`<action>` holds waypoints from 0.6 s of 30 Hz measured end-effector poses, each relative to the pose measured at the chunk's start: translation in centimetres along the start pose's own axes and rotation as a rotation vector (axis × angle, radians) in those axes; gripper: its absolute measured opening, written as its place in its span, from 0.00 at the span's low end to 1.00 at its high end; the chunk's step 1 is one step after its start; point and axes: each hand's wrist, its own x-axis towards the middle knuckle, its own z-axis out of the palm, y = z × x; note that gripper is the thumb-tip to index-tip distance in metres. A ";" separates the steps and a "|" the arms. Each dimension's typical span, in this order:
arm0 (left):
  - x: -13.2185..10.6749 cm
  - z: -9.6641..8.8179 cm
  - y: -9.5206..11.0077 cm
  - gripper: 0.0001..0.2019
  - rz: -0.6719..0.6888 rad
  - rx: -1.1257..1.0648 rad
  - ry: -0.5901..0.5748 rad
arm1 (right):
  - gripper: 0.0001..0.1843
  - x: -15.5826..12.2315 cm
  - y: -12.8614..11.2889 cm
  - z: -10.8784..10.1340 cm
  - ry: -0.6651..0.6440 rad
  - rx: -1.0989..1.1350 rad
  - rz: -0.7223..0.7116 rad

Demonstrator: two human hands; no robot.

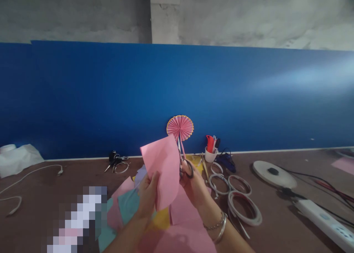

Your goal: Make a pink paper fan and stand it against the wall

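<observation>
My left hand [149, 190] grips a folded sheet of pink paper [163, 168] near its lower left edge, thumb in front. The paper is held up off the table, with a curved right edge. In my right hand [193, 183] is a pair of scissors [188, 168], my fingers around the dark handles. Its blades point up along the paper's right edge; whether they touch the paper I cannot tell. Behind the blades a round pleated pink paper fan [180, 127] with a yellow rim leans on the blue panel. Coloured paper pieces [128, 205] lie under my hands.
Several rolls of tape [245, 208] lie at the right, near a white cup [211, 155] with pens and a red tool. A power strip [326, 223] and a round white device [273, 175] with cables sit further right. Keys [116, 159] and a white cable [35, 168] are left.
</observation>
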 end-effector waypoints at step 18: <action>-0.1 -0.1 -0.2 0.18 -0.073 -0.066 -0.081 | 0.15 -0.1 0.2 -0.2 0.108 -0.097 -0.073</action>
